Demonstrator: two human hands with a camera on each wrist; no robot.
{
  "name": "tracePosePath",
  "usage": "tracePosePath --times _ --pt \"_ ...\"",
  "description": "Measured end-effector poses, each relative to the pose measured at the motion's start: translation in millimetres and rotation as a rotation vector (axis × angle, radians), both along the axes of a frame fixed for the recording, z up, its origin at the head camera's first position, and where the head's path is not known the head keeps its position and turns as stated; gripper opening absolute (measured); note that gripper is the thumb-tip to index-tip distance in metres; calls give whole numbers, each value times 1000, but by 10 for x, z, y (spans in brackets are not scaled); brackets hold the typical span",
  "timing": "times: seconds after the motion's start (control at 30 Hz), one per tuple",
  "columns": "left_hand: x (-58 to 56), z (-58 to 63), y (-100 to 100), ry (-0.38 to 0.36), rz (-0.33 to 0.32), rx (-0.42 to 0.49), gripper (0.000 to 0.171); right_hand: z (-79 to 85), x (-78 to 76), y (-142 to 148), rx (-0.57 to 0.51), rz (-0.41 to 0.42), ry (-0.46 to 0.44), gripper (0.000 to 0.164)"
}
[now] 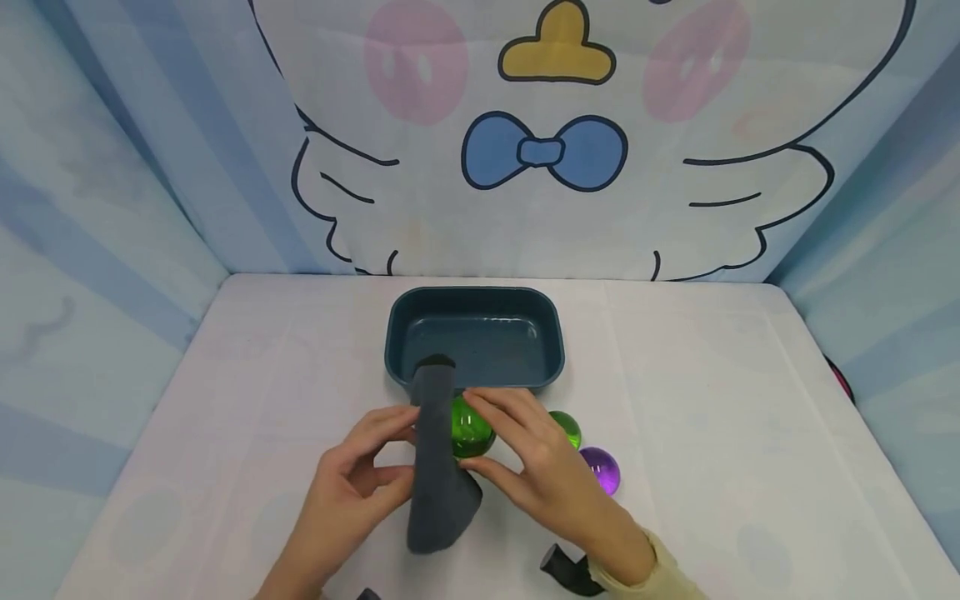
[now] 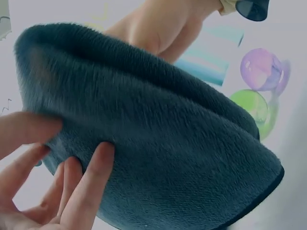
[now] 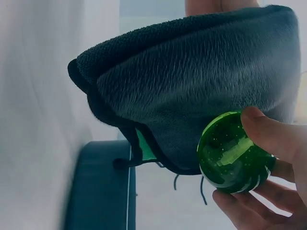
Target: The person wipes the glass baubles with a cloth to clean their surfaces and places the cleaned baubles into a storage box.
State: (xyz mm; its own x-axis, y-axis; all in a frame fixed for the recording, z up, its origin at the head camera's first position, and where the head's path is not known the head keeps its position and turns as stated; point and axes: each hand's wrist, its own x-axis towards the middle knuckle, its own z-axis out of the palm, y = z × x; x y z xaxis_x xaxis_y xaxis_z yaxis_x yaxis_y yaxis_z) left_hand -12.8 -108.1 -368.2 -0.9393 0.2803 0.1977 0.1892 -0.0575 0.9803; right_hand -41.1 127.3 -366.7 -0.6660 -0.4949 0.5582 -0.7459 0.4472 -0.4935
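A dark grey fuzzy cleaning cloth (image 1: 431,467), folded, stands up between the two hands. The left hand (image 1: 363,471) holds it from the left, with its fingers (image 2: 93,184) against the pile. On the other side, the right hand (image 1: 532,467) grips a clear green ball (image 3: 235,153) between thumb and fingers. That ball sits right against the cloth's face. In the right wrist view, a bright green patch (image 3: 145,144) shows at the cloth's dark-bound edge.
Behind the hands is a dark teal tray (image 1: 487,333), its near edge overlapped by the cloth. A smaller green ball (image 1: 566,427) and a purple ball (image 1: 600,471) lie on the white table (image 1: 712,433) right of the right hand. A black cylindrical piece (image 1: 570,571) shows by the right sleeve.
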Motion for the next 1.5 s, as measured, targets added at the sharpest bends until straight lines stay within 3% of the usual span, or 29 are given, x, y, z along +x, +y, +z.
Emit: tracePosePath --times 0.23,0.43,0.7,0.83,1.17,1.5 --pt "-66 -69 29 103 -20 -42 66 -5 -18 21 -29 11 -33 68" --pt "-85 -116 67 106 7 -68 67 -23 -21 56 -101 21 -160 69" --pt "-104 -148 177 288 197 -206 60 15 -30 83 -193 37 -239 66" --pt "-114 -118 221 346 238 -285 61 37 -40 110 -203 26 -241 68" --pt "-160 -94 237 436 178 -319 63 69 -34 168 -235 60 -243 67" --pt "-221 -115 303 530 89 -262 73 71 -39 210 -302 78 -324 61"
